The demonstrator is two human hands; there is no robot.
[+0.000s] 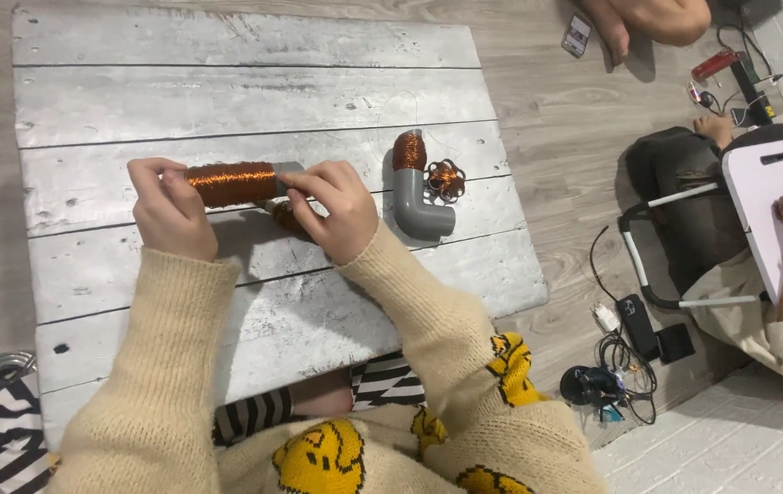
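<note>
Both my left hand point(170, 209) and right hand point(335, 209) pinch the copper-wound pipe point(234, 181) mid-board point(254, 82); slack fingers could loosen its windings.

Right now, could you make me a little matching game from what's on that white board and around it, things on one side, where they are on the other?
Things:
1. straight tube wound with copper wire
2. grey elbow pipe
3. loose tangle of copper wire
4. black cables

Places:
A. on the wood floor, right of the board
B. held between the left hand and right hand
C. lying on the board, one end wrapped in copper
D. beside the elbow pipe's upper end

Pairs: 1-B, 2-C, 3-D, 4-A
</note>
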